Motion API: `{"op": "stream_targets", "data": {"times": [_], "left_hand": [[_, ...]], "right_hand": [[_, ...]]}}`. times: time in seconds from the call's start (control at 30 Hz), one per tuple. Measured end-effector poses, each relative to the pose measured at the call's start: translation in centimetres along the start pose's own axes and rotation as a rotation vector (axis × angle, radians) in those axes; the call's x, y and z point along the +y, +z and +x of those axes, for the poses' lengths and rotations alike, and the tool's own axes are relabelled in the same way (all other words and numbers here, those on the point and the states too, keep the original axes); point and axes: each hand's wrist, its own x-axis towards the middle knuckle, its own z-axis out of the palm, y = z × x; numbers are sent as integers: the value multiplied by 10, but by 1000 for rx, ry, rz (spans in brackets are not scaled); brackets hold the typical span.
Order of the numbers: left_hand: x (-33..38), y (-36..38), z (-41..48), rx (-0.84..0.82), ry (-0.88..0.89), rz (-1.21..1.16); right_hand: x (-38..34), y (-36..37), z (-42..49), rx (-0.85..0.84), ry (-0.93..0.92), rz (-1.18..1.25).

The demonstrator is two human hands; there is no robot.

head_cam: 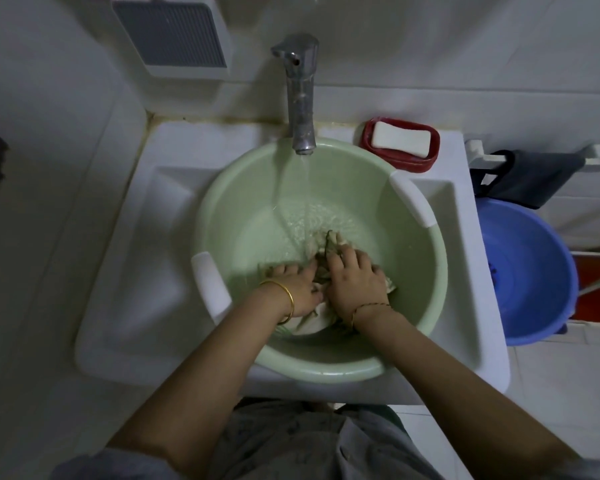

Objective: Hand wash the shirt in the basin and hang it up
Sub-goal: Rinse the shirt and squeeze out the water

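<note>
Your left hand [297,287] and right hand [355,282] are both down in the green basin [413,271], side by side and touching, fingers curled into the wet shirt [329,242], which lies bunched on the basin's floor toward your side. Part of the cloth pokes out beyond your right fingertips and a pale fold shows below your wrists. The basin sits in the white sink [125,271], under the tap [302,95], and a stream of water [305,181] runs into it just beyond the shirt. You wear a gold bangle [284,296] on the left wrist and a thin bracelet [371,306] on the right. A soap bar [400,138] rests in a red dish [430,155] at the sink's back right corner. A blue bucket [534,271] stands right of the sink.
</note>
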Motion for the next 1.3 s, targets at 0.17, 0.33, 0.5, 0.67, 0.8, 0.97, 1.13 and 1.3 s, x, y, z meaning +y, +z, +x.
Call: {"op": "stream_targets", "data": {"times": [0.17, 0.33, 0.5, 0.67, 0.8, 0.97, 1.13, 1.3], "left_hand": [[0, -2, -2, -12, -20, -6], [1, -4, -9, -6, -39, -40], [5, -6, -12, 43, -34, -65], [1, -2, -16, 48, 12, 9], [-13, -1, -12, 110, 2, 29], [-24, -8, -12, 253, -43, 54], [-34, -11, -7, 601, -205, -151], [-43, -8, -4, 718, -189, -216]], "right_hand": [[1, -2, -2, -23, -7, 3], [1, -5, -2, -42, -16, 18], [3, -6, -2, -51, -11, 27], [3, -9, -3, -55, 28, 34], [4, -17, -2, -95, 62, 49], [19, -42, 12, -374, -54, 210], [24, -40, 3, -510, -121, 9], [2, -30, 8, -258, -2, -104]]}}
